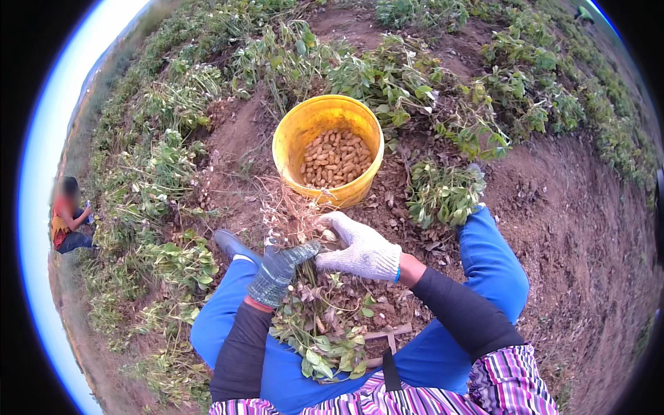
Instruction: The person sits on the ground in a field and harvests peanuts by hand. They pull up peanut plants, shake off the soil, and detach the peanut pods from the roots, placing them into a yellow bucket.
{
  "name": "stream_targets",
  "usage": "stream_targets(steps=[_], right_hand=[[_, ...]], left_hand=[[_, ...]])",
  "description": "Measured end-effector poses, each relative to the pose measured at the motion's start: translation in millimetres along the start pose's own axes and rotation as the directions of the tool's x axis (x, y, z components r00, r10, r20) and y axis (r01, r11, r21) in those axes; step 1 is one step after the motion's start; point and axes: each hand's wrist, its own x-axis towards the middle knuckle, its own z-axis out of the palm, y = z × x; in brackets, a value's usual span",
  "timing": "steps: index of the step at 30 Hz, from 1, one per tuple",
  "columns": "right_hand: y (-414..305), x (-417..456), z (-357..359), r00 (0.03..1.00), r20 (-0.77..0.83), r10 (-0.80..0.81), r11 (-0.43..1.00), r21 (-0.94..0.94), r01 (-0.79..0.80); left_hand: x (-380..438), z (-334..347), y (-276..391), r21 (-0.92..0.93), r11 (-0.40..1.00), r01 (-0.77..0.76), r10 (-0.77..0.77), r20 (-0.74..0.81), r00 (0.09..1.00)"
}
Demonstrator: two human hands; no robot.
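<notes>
My left hand (277, 272), in a dark grey knit glove, grips an uprooted peanut plant (324, 347) just below its roots. The tangled roots (290, 210) point away from me, and the leafy end hangs between my legs. My right hand (363, 248), in a white knit glove, is at the right side of the roots. Its thumb and fingers close around a pale peanut pod (329, 236); whether the pod is still attached is hidden. Just beyond the roots stands a yellow plastic bucket (288, 140), partly filled with peanuts in their shells (337, 158).
Pulled peanut plants (176, 155) lie in rows at left and across the back. Another leafy bunch (443, 194) rests by my right foot. Bare soil (570, 218) stretches right. A wooden frame (389, 334) lies between my legs. A person (70, 218) sits at far left.
</notes>
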Motion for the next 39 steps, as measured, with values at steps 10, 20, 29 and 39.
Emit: stream_targets(steps=[10,20,29,39], right_hand=[[-28.9,-9.4,11.3,0.993,-0.105,0.050,0.979,-0.193,-0.070],[1.4,-4.4,27.9,0.997,-0.064,-0.041,0.979,0.196,0.053],[-15.2,5.2,59.0,0.913,-0.339,0.226,0.791,0.610,0.031],[4.3,14.7,65.9,0.807,-0.590,-0.004,0.983,0.144,0.110]], left_hand=[[1.0,-6.6,-9.7,-0.151,0.989,0.010,-0.008,0.013,1.000],[-1.1,-5.8,-17.8,0.474,0.787,-0.395,0.423,0.053,0.905],[3.8,-3.9,-31.7,0.895,0.419,-0.152,0.241,0.052,0.969],[35.4,2.7,-66.6,0.710,0.683,-0.171,0.334,-0.095,0.938]])
